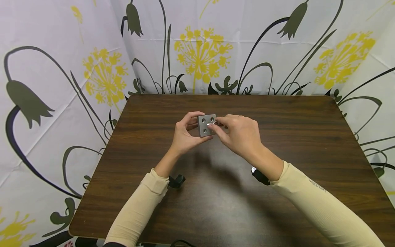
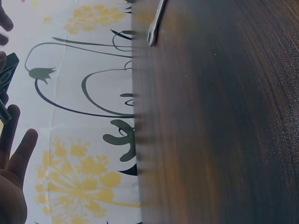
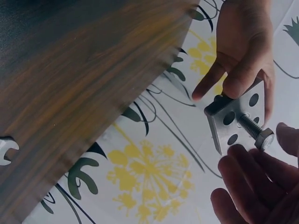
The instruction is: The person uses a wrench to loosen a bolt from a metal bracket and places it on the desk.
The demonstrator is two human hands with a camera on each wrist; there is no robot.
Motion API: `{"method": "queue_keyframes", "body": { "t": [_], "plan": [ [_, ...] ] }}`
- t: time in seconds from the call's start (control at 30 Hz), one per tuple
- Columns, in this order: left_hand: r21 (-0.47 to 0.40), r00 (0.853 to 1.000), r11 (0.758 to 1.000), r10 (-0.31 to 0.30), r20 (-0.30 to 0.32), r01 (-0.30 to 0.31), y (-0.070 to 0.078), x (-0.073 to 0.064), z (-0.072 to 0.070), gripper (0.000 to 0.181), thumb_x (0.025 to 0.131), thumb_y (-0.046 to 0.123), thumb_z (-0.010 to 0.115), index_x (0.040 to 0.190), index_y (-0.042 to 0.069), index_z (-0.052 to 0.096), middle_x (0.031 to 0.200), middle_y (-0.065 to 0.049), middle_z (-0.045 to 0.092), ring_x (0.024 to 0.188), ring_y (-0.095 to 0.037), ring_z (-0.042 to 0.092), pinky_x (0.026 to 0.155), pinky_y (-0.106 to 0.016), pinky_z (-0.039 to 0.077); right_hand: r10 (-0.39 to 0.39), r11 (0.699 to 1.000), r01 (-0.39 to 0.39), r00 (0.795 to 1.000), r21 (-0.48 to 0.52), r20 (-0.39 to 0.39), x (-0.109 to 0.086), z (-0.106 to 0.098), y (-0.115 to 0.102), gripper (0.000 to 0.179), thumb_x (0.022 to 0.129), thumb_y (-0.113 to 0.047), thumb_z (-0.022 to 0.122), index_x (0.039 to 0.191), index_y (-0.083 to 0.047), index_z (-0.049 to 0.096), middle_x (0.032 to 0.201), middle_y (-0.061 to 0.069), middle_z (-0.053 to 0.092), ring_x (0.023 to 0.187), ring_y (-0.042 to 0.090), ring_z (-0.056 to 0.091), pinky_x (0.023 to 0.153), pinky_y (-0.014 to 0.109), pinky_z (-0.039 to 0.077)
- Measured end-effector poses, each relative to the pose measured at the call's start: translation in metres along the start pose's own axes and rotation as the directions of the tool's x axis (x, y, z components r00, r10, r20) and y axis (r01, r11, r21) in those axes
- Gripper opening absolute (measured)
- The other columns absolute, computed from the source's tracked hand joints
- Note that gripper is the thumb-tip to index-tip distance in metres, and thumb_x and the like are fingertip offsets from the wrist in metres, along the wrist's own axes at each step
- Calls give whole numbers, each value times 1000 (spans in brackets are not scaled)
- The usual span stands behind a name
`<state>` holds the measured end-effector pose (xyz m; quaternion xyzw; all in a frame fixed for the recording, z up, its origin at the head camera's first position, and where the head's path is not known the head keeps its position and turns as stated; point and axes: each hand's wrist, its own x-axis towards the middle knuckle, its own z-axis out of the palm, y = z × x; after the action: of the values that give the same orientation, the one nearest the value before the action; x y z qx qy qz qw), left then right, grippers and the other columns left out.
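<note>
A grey square metal block (image 1: 202, 132) with several round holes is held up over the table by my left hand (image 1: 184, 135), its fingers at the top edge and thumb along the bottom. A hex bolt (image 3: 254, 129) stands in the block's middle hole, with much of its threaded shaft out. My right hand (image 1: 240, 133) has thumb and fingers around the bolt's head; the right wrist view shows a small gap at the thumb. In the left wrist view, the block (image 2: 8, 72) and threaded shaft (image 2: 3, 113) are cut off at the edge.
An open-ended wrench (image 2: 154, 30) lies on the brown wooden table (image 1: 148, 113); its jaw end also shows in the right wrist view. A flower-patterned curtain (image 1: 247, 20) hangs behind the table. A black wrist mount (image 1: 176, 181) sits at the left sleeve.
</note>
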<state>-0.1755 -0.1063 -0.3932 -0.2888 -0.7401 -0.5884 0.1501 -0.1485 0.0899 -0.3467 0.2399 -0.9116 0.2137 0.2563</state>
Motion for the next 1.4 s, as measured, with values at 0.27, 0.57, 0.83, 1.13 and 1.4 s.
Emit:
{"method": "queue_keyframes", "body": {
  "t": [0.27, 0.57, 0.83, 1.13, 1.4],
  "plan": [
    [-14, 1000, 1000, -12, 0, 12, 1, 0, -1, 64, 60, -4, 87, 117, -2, 57, 103, -14, 69, 93, -21, 68, 84, -46, 54, -82, 996, 81, 996, 25, 37, -1, 0, 1, 29, 85, -29, 73, 112, -20, 72, 91, -7, 66, 66, 10, 58, 47, 29, 45],
    [-9, 1000, 1000, -2, -6, 2, 2, 0, -1, 64, 60, -4, 87, 117, -1, 58, 104, -14, 68, 93, -22, 68, 83, -46, 54, -24, 1000, 24, 998, 7, 50, 0, 1, 2, 19, 86, -33, 70, 101, -22, 75, 78, -9, 66, 59, 8, 57, 44, 29, 42],
    [-12, 1000, 1000, 5, -11, -5, -1, 0, -2, 64, 60, -4, 87, 116, -1, 58, 105, -15, 68, 93, -22, 68, 83, -46, 54, -55, 998, 55, 998, 18, 5, -2, 3, 1, 29, 85, -36, 72, 108, -17, 74, 84, -5, 67, 61, 10, 57, 44, 29, 43],
    [-4, 1000, 1000, -6, -11, 6, -2, -1, -1, 64, 60, -4, 88, 116, -2, 58, 105, -14, 68, 93, -23, 68, 84, -44, 54, -90, 995, 88, 995, 36, 50, -2, 3, 1, 26, 83, -22, 75, 109, -20, 73, 92, -6, 66, 70, 10, 60, 49, 29, 47],
    [4, 1000, 1000, -2, -17, 2, -2, 0, -2, 64, 60, -3, 88, 117, -2, 58, 104, -14, 68, 93, -23, 68, 83, -44, 55, 2, 1000, -3, 1000, 11, 30, 0, 3, 0, 27, 87, -41, 69, 102, -19, 75, 78, -6, 68, 57, 8, 56, 42, 28, 40]
  ]
}}
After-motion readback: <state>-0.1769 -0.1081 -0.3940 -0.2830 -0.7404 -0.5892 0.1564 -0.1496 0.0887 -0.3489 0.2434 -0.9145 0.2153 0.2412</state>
